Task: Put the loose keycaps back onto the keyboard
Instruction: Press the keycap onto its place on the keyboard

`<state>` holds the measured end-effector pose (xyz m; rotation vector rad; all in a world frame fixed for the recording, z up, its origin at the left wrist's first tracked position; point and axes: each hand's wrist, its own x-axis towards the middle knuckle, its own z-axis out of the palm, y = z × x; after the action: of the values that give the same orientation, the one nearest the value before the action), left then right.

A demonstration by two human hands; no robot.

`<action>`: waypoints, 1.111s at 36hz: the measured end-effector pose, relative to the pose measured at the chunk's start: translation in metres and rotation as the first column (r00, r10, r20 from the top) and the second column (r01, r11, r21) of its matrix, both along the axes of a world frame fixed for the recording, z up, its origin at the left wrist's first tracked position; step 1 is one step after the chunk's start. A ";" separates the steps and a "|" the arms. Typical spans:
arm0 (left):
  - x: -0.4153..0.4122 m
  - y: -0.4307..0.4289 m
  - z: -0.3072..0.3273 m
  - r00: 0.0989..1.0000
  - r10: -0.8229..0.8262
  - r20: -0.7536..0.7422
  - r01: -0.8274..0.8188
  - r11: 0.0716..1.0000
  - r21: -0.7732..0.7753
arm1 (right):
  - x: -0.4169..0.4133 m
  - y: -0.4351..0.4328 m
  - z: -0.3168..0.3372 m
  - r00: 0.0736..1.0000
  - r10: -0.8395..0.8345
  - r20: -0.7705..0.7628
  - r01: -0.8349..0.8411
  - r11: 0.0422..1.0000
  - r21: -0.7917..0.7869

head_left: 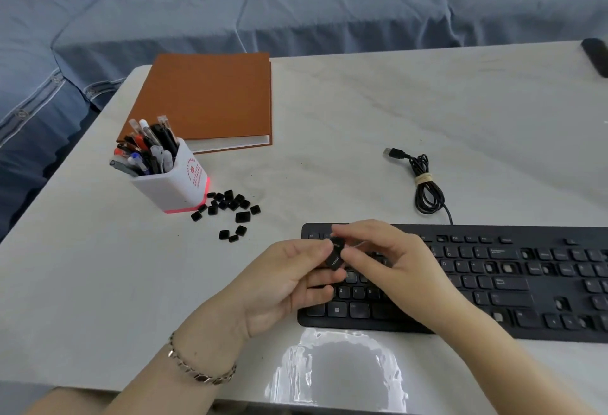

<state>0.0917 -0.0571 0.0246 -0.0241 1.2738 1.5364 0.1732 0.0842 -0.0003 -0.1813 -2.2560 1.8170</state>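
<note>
A black keyboard lies at the table's near right, with several empty key sockets on its right half. Over its left end, my left hand and my right hand meet around two black keycaps. The lower one reads "Insert" and sits in my left fingers. My right fingertips pinch the upper one. A pile of several loose black keycaps lies on the table left of the keyboard, beside the pen holder.
A white pen holder full of pens stands at the left, with a brown book behind it. The keyboard's coiled USB cable lies behind the keyboard. A dark object sits at the far right edge. A blue sofa lies beyond.
</note>
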 end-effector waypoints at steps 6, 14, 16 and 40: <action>0.005 0.004 -0.002 1.000 -0.023 0.011 0.023 0.999 -0.033 | 0.002 0.002 0.002 0.996 -0.085 0.035 0.086 0.996 -0.001; 0.009 0.009 -0.005 0.993 0.119 0.009 -0.119 0.992 -0.051 | 0.010 0.003 0.007 0.960 -0.181 0.215 0.257 0.872 -0.416; 0.010 0.010 -0.007 0.989 0.151 0.002 -0.150 0.987 -0.049 | 0.015 0.005 0.006 0.951 -0.165 0.260 0.276 0.833 -0.479; 0.045 0.061 -0.031 0.981 0.114 -0.155 -0.144 0.970 -0.195 | 0.091 0.076 -0.022 0.852 -0.389 0.350 0.437 0.897 -0.067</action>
<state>0.1366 0.0037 -0.0063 -0.1346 1.5687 1.5319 0.2643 0.1597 -0.0218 -0.9884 -2.0579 1.8048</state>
